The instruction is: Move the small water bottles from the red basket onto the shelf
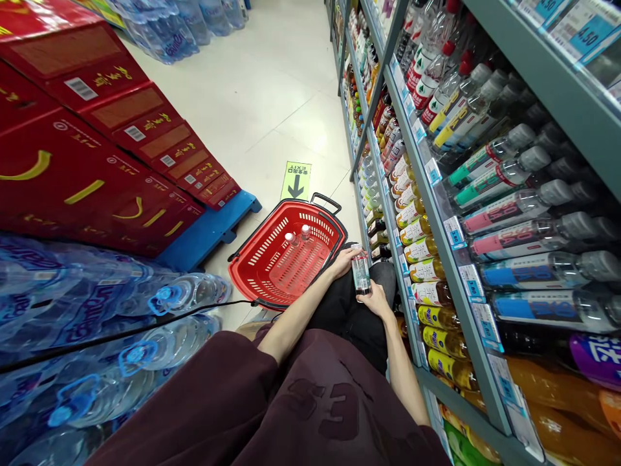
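Observation:
Between my two hands is a clear plastic drink bottle (361,272) with a printed label, held above my knees. My left hand (345,260) grips it near its far end, fingers closed around it. My right hand (377,299) is closed around the near end. Just left of my knees a red shopping basket (257,259) stands on the floor, its black handle (326,203) at the far side. Inside the basket are two clear bottles with whitish caps (305,233), close together.
Drink shelves (466,272) rise close on my right, packed with bottles. On the left, red cartons (121,136) sit on a blue pallet (213,226), with large water bottles (169,343) nearer me. A black cord (145,328) crosses at left. A green exit sign (295,181) marks the floor ahead.

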`<action>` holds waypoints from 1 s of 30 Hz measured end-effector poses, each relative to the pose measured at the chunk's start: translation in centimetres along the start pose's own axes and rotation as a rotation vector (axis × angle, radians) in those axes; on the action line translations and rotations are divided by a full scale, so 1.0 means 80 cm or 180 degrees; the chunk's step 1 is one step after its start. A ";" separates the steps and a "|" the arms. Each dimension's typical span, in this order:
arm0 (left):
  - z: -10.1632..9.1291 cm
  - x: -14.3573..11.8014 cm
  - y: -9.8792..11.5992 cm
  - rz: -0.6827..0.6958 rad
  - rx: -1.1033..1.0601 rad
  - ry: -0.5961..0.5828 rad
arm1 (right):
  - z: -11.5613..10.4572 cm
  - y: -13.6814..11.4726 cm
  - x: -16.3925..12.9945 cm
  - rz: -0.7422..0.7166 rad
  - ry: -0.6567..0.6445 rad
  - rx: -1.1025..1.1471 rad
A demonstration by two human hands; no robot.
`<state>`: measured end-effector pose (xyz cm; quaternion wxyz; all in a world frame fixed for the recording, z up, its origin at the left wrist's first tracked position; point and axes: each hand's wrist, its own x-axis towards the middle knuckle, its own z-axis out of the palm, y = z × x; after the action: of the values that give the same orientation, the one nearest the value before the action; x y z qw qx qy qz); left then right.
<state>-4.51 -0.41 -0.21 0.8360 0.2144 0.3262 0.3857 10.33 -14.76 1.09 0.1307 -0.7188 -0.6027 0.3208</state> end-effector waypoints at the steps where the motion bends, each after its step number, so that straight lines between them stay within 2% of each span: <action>1: 0.000 0.000 0.000 0.0001 0.0004 -0.0006 | 0.001 -0.001 -0.001 0.0000 0.0008 -0.0005; 5: 0.000 0.000 -0.001 0.0035 0.0029 -0.0007 | 0.009 -0.011 -0.006 -0.0042 0.0140 -0.0116; 11: 0.004 -0.002 -0.001 0.0351 0.0016 0.0154 | 0.026 -0.016 -0.009 -0.0242 0.0774 -0.0312; 15: 0.006 -0.004 0.001 0.0556 -0.0046 0.0327 | 0.027 -0.011 -0.007 -0.0256 0.1132 -0.0175; 21: 0.005 -0.004 0.004 0.0527 -0.0129 0.0433 | 0.023 -0.006 -0.008 -0.0252 0.1629 -0.0006; 26: 0.006 -0.003 0.007 0.0421 -0.0052 0.0422 | 0.022 -0.005 -0.010 -0.0065 0.1864 -0.0041; 30: 0.009 -0.004 0.009 0.0380 0.0206 0.0472 | 0.021 -0.005 -0.009 -0.0049 0.1837 0.0024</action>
<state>-4.53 -0.31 0.90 0.7777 0.2312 0.3861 0.4390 8.92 -15.65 0.26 0.3019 -0.7753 -0.5449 0.1042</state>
